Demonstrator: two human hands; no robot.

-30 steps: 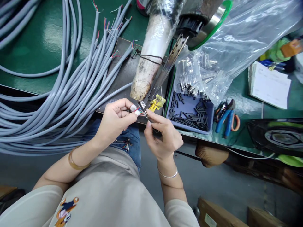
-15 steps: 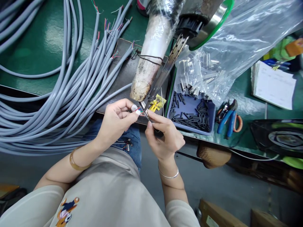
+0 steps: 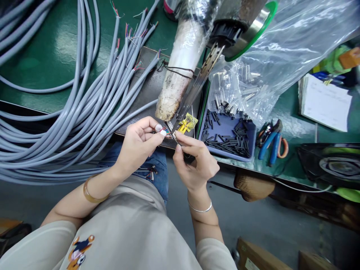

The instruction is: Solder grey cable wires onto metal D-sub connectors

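My left hand is closed, its thumb and forefinger pinching thin coloured wires at a grey cable's end. Against these wires sits a small metal multi-pin connector. My right hand is closed too, fingertips together on a thin metal piece beside the connector; its exact kind is too small to tell. Just above both hands, a slotted metal soldering iron shaft slants down, its lower end near the wires. Left of it hangs a plastic-wrapped white tube.
Many grey cables with stripped ends cover the left. To the right are a blue tray of short black sleeves, a clear bag of connectors, blue-handled pliers and a paper pad. A yellow piece lies beside the iron.
Both hands stay almost in place; the right fingertips and thin metal piece shift very slightly at the connector. The whole view has drifted a little.
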